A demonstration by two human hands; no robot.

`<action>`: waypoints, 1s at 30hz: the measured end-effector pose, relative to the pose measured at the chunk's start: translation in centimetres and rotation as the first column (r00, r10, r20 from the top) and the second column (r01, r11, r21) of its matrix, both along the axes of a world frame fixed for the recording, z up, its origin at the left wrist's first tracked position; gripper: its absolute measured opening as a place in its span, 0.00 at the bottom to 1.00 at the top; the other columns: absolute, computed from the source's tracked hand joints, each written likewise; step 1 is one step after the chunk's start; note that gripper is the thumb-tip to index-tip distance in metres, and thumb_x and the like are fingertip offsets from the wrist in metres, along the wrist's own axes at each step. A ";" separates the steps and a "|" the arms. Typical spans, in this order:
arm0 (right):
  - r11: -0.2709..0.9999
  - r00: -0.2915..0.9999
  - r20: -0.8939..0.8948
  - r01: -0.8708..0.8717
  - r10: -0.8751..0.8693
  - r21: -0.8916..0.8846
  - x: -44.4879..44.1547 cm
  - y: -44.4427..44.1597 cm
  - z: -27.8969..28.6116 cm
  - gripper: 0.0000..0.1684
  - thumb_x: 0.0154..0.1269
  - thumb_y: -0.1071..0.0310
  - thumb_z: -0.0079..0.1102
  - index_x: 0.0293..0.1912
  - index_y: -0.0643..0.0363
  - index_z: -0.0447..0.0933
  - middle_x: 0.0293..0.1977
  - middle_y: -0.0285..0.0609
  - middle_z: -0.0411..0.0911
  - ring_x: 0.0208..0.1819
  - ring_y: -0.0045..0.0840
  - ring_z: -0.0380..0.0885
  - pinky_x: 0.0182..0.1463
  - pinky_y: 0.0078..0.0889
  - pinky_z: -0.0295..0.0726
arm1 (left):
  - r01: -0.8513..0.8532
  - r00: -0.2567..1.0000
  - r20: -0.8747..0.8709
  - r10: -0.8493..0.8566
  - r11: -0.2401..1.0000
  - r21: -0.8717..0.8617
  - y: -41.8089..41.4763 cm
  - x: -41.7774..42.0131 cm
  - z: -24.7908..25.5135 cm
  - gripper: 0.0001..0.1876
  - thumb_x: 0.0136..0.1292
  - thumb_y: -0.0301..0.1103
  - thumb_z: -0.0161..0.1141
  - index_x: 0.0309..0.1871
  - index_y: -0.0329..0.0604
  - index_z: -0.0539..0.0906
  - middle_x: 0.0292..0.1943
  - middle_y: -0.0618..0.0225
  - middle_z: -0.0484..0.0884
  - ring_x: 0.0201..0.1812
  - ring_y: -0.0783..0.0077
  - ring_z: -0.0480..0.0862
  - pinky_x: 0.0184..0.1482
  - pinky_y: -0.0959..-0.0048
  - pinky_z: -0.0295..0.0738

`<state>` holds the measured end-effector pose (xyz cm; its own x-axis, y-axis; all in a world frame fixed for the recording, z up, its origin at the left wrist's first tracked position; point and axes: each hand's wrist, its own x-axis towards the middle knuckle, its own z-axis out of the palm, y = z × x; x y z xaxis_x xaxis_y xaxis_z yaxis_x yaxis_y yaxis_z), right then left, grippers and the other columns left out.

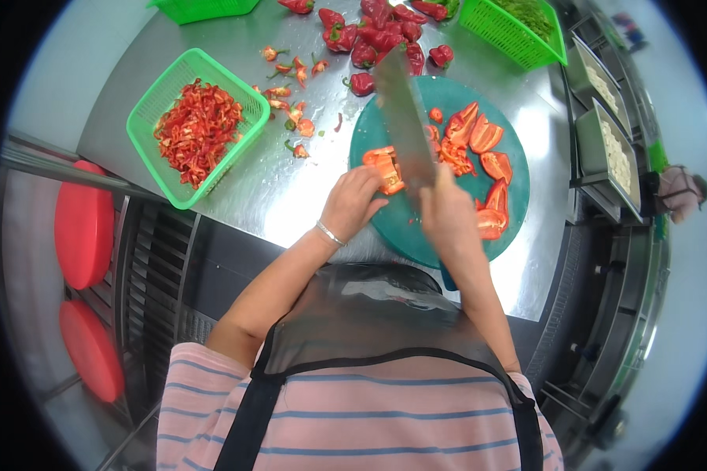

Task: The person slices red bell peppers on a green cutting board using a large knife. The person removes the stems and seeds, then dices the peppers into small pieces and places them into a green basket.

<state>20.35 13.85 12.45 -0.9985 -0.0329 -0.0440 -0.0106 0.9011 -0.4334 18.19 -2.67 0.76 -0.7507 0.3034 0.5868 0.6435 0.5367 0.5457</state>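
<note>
My right hand grips a cleaver, whose broad blade is blurred over the round green cutting board. At the board's left side, the fingers of my left hand rest on an opened red pepper piece, just left of the blade. More opened and halved red peppers lie on the board to the right of the cleaver. Whole red peppers are heaped beyond the board. Cut-off pepper tops with stems are scattered to its left. A green plastic basket holds sliced red pepper.
The stainless steel table carries another green basket with leafy greens at the back right and part of a third at the back left. Metal trays of pale pieces stand right. Red round stools are left. A person is far right.
</note>
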 end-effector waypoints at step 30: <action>0.992 0.999 -0.051 -0.020 0.014 -0.126 -0.9 0.2 1.7 0.13 0.67 0.68 0.54 0.46 0.63 0.66 0.30 0.64 0.81 0.36 0.60 0.80 0.42 0.59 0.78 | -0.016 1.000 0.009 0.015 0.987 0.158 -0.6 0.1 0.1 0.11 0.53 0.23 0.68 0.41 0.40 0.83 0.44 0.61 0.84 0.46 0.58 0.83 0.47 0.65 0.80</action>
